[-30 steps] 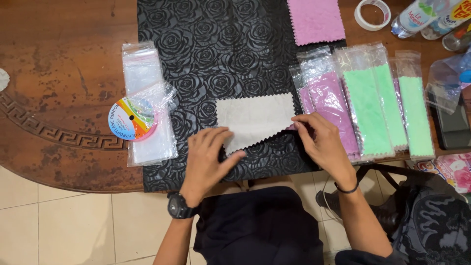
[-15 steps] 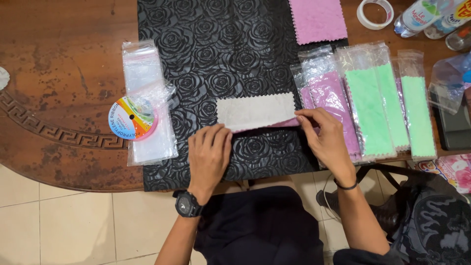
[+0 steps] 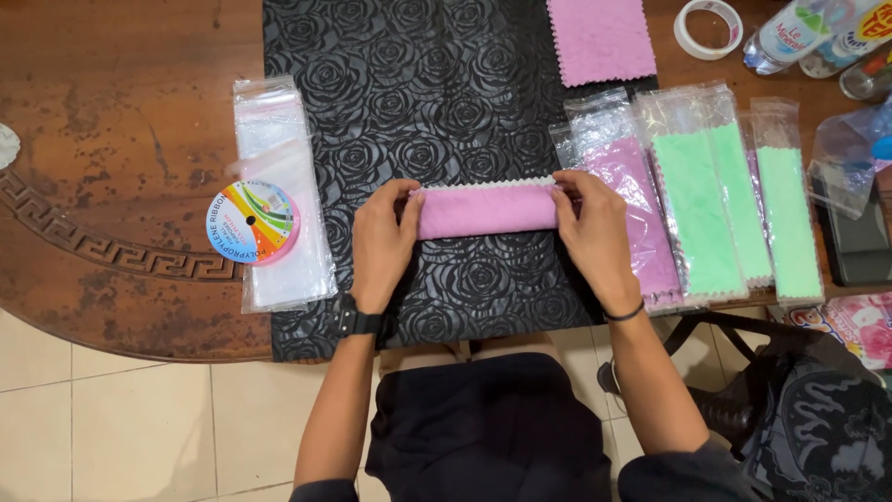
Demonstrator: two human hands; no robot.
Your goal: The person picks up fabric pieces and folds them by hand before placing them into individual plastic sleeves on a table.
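My left hand (image 3: 383, 244) and right hand (image 3: 595, 237) pinch the two ends of a folded pink cloth (image 3: 485, 210) on the black rose-patterned mat (image 3: 437, 102), beside bagged pink and green cloths (image 3: 711, 209) on the tabletop (image 3: 111, 112).

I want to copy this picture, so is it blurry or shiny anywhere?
Head view: sharp overall; the pink cloth between the left hand and right hand is crisp. Soft glare on the clear bags and the black rose mat; shadows are faint.
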